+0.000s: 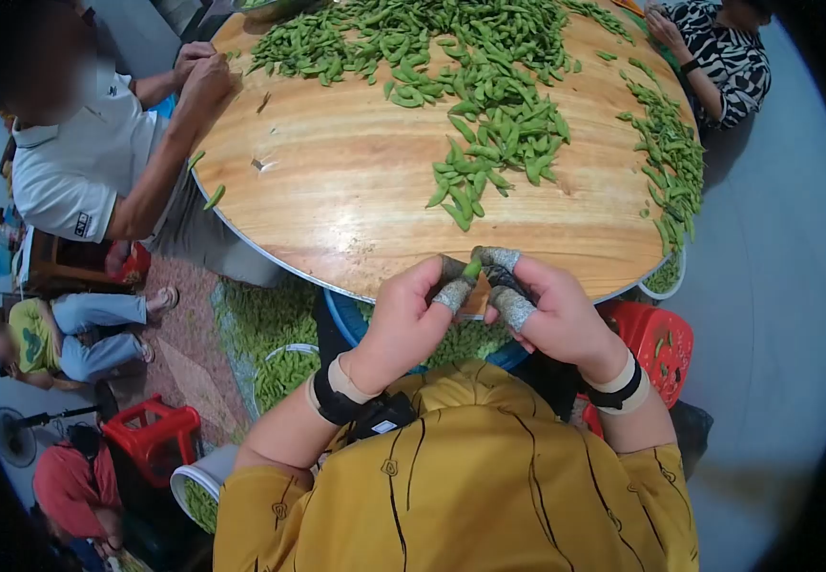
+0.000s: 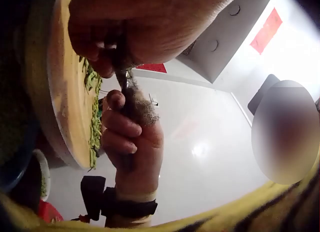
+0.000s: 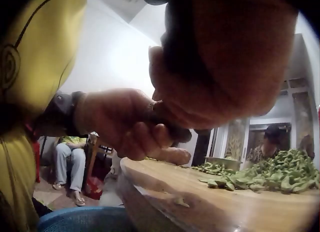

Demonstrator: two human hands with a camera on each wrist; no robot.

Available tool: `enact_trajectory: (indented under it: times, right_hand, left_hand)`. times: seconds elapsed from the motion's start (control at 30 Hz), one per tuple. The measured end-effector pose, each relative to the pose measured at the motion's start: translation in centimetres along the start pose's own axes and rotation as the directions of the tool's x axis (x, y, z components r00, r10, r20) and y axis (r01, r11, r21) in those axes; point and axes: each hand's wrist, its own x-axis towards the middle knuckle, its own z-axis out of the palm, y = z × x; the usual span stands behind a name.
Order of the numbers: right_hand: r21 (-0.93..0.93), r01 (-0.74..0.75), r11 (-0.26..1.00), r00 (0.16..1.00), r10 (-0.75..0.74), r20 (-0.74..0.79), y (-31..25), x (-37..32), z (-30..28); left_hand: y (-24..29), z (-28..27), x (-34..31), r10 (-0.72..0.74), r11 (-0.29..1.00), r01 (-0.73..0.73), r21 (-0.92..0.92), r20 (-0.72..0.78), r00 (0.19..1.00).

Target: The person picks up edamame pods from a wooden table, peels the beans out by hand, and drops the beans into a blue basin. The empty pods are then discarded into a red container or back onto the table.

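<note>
In the head view a green pod [image 1: 472, 270] is pinched between the wrapped thumb and fingers of the left hand [image 1: 413, 310], just over the table's near edge. The right hand [image 1: 556, 310] is beside it, its wrapped fingers curled and meeting the left fingertips at the pod. Both wrist views show the two hands touching at their fingertips; the pod is hard to make out there. Grey tape covers thumbs and some fingers. Beyond the hands, a large heap of green pods [image 1: 513, 124] lies on the round wooden table [image 1: 337, 181].
Below the hands is a blue basket [image 1: 341, 315] with green contents. A red stool [image 1: 656, 348] stands at the right, a white bucket [image 1: 208, 477] at the lower left. People sit at the table's left [image 1: 79, 162] and far right [image 1: 718, 67]. More pods line the right edge.
</note>
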Motion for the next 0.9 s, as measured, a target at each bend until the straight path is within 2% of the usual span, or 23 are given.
enact_trajectory:
  times: [0.03, 0.07, 0.1, 0.13, 0.17, 0.23, 0.27, 0.3, 0.33, 0.37, 0.43, 0.47, 0.5, 0.53, 0.57, 0.6, 0.63, 0.67, 0.7, 0.73, 0.77, 0.83, 0.9]
  right_hand:
    - [0.036, -0.034, 0.999, 0.999, 0.034, 0.011, -0.1, 0.0, 0.0]
    - [0.071, -0.072, 0.995, 0.997, 0.071, 0.024, -0.1, 0.0, 0.0]
    - [0.069, -0.082, 0.994, 0.996, 0.08, 0.027, 0.0, -0.1, -0.1]
    - [0.089, -0.102, 0.991, 0.994, 0.099, 0.037, 0.3, 0.0, -0.2]
    - [0.11, -0.115, 0.987, 0.993, 0.11, 0.049, 0.6, 0.2, -0.1]
    - [0.178, -0.114, 0.977, 0.993, 0.104, 0.062, 1.4, 0.4, 0.1]
    - [0.249, -0.124, 0.961, 0.992, 0.111, 0.066, 1.6, 0.3, 0.2]
    - [0.245, -0.12, 0.962, 0.992, 0.106, 0.07, 1.6, 0.1, 0.5]
    - [0.318, -0.117, 0.941, 0.993, 0.101, 0.068, 1.7, -0.2, 0.9]
    - [0.392, -0.118, 0.912, 0.993, 0.1, 0.066, 1.8, -0.4, 1.3]
    - [0.38, -0.1, 0.92, 0.995, 0.086, 0.053, 3.0, -0.2, 1.4]
    - [-0.136, 0.307, 0.942, 0.945, -0.318, -0.07, 4.1, 0.3, 1.4]
    - [-0.619, 0.543, 0.567, 0.738, -0.675, 0.03, 4.6, 0.6, 1.5]
    - [-0.675, 0.413, 0.611, 0.849, -0.527, 0.042, 4.3, -0.1, 1.2]
    - [-0.671, 0.407, 0.619, 0.853, -0.521, 0.037, 4.4, -0.2, 1.2]
    - [-0.618, 0.373, 0.692, 0.883, -0.47, 0.007, 4.4, -0.2, 1.2]
    - [-0.561, 0.334, 0.757, 0.909, -0.415, -0.019, 4.4, -0.2, 1.2]
    - [-0.384, 0.329, 0.863, 0.914, -0.393, -0.098, 4.1, -0.4, 1.6]
    - [-0.382, 0.326, 0.865, 0.915, -0.39, -0.102, 3.8, -0.4, 1.5]
    - [-0.137, 0.182, 0.974, 0.974, -0.198, -0.113, 3.5, -0.3, 1.3]
    - [0.112, 0.013, 0.994, 0.997, -0.005, -0.072, 3.4, -0.2, 1.2]
    - [0.104, -0.006, 0.995, 0.998, 0.013, -0.066, 3.8, -0.2, 1.2]
    - [-0.04, 0.197, 0.979, 0.977, -0.2, -0.079, 4.2, -0.1, 1.5]
  left_hand:
    - [-0.1, 0.0, 0.0, 0.122, 0.976, -0.117, 0.181, -0.016, 0.992]
    - [-0.1, -0.1, 0.1, 0.121, 0.977, -0.117, 0.178, -0.016, 0.992]
    - [0.0, -0.4, 0.1, 0.265, 0.876, -0.248, 0.414, 0.019, 0.964]
    - [0.0, -0.4, -0.1, 0.388, 0.701, -0.354, 0.62, 0.085, 0.918]
    - [-0.1, -0.4, -0.4, 0.385, 0.701, -0.346, 0.623, 0.078, 0.92]
    - [-0.1, -0.6, -0.3, 0.088, 0.941, -0.104, 0.322, 0.064, 0.994]
    - [0.1, -0.9, -0.1, 0.096, 0.939, -0.11, 0.326, 0.057, 0.994]
    - [0.3, -1.1, -0.1, -0.197, 0.958, 0.218, -0.188, 0.121, 0.973]
    - [0.4, -1.2, -0.3, -0.397, 0.614, 0.509, -0.604, 0.321, 0.86]
    - [0.1, -1.2, -0.5, -0.403, 0.611, 0.511, -0.605, 0.318, 0.858]
    - [-1.0, -1.3, -0.7, -0.296, 0.354, 0.525, -0.774, 0.44, 0.848]
    - [-1.7, -1.5, -0.7, -0.256, 0.292, 0.565, -0.771, 0.507, 0.823]
    - [-1.7, -1.5, -0.7, -0.263, 0.291, 0.569, -0.769, 0.508, 0.82]
    - [-1.6, -1.3, -0.8, -0.33, 0.334, 0.564, -0.755, 0.467, 0.82]
    - [-1.5, -1.2, -0.9, -0.394, 0.374, 0.562, -0.738, 0.422, 0.816]
    - [-1.1, -1.1, -0.8, -0.461, 0.536, 0.564, -0.628, 0.341, 0.819]
    - [-0.9, -1.0, -0.8, -0.465, 0.534, 0.569, -0.626, 0.345, 0.816]
    - [-0.6, -0.8, -0.8, -0.44, 0.672, 0.53, -0.518, 0.296, 0.848]
    - [-0.5, -0.7, -0.9, -0.405, 0.788, 0.475, -0.392, 0.251, 0.879]
    - [-0.5, -0.7, -1.0, -0.406, 0.787, 0.477, -0.39, 0.254, 0.878]
    - [-0.4, -0.7, -1.0, -0.372, 0.821, 0.447, -0.354, 0.261, 0.89]
    - [-0.4, -0.7, -1.1, -0.337, 0.853, 0.413, -0.319, 0.268, 0.903]
    - [-0.4, -0.8, -1.4, -0.344, 0.861, 0.419, -0.287, 0.278, 0.897]
